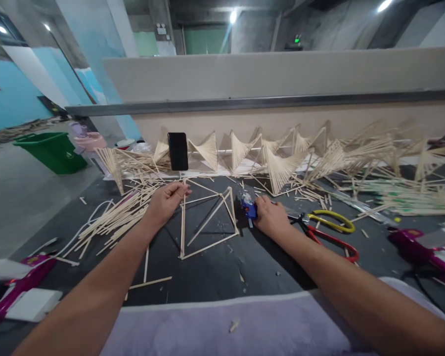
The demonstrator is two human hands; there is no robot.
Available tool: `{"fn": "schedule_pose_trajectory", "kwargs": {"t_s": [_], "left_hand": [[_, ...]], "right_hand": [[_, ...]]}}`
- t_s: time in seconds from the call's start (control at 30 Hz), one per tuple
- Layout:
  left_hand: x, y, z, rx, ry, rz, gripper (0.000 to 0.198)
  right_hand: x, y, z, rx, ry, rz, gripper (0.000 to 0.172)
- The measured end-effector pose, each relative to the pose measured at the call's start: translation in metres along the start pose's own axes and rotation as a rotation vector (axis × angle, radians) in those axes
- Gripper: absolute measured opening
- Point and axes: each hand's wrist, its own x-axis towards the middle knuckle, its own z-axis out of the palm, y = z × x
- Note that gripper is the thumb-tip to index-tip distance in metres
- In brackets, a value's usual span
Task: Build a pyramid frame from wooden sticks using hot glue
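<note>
Clasping a stick frame [205,221] in a near-closed pinch, the left hand [165,201] is holding its far corner; the right hand [271,215] is curling around a blue tool [248,209]. Between the grips, the frame is looking joined but lacking the close-set filling of the fan-like shapes [277,170] beyond.

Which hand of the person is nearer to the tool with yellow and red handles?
Right. The right hand is close beside the tool; the left hand is farther away, at the far left corner of the wooden frame.
</note>
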Motion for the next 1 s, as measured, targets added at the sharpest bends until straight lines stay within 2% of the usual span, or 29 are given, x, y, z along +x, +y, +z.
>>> {"fn": "schedule_pose_trajectory", "kwargs": {"t_s": [0.23,0.47,0.7,0.87,1.0], "left_hand": [[-0.001,0.003,0.001,-0.041,-0.001,-0.050,0.031],[0.000,0.008,0.004,-0.055,0.024,-0.087,0.028],[0.000,0.009,0.005,-0.071,0.042,-0.085,0.025],[0.000,0.009,0.005,-0.059,0.048,-0.083,0.026],[0.000,0.008,0.005,-0.046,0.039,-0.098,0.030]], "right_hand": [[0.004,0.006,0.003,0.054,-0.076,0.013,0.034],[0.008,0.014,0.007,0.098,-0.086,0.001,0.042],[0.009,0.018,-0.001,0.156,-0.172,0.016,0.056],[0.008,0.026,-0.001,0.219,-0.219,-0.011,0.055],[0.003,0.030,-0.004,0.251,-0.187,-0.066,0.053]]}}
